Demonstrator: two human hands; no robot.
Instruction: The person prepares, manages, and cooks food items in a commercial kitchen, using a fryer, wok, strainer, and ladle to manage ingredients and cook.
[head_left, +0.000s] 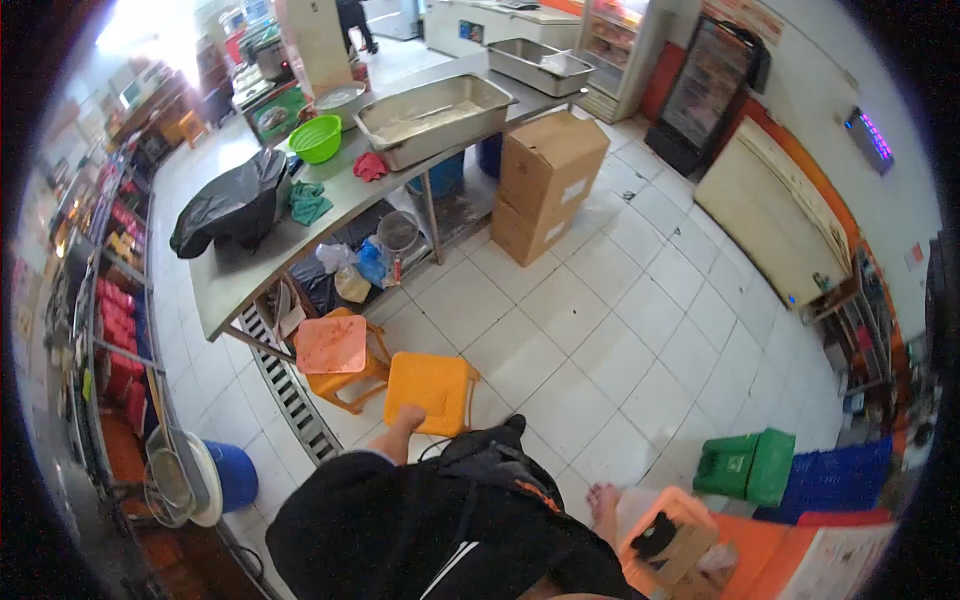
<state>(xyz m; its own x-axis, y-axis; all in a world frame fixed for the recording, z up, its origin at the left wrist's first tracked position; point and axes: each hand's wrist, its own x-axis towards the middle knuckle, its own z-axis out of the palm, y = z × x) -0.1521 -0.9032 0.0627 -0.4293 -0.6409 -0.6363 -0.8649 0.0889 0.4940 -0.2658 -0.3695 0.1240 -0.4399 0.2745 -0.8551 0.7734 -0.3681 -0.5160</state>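
Head view: left hand [408, 416] at the near edge of the yellow stool [432, 385]. The stool lies at 12 o'clock from the hand, its top squarish with no clear long axis, turned a bit toward 1 o'clock. The fingers are curled tight over that near rim and gripping it. The left hand is the nearer one by far. Right hand [603, 497] is well apart at 4 o'clock, touching the edge of an orange box [672, 535]; how far its fingers are open, can't tell. Orange stool [333, 345] sits just beside the yellow one at 10 o'clock, by the floor grate [290, 385]. Table [235, 280] at 11 o'clock, carton [548, 180] at 1 o'clock on the floor.
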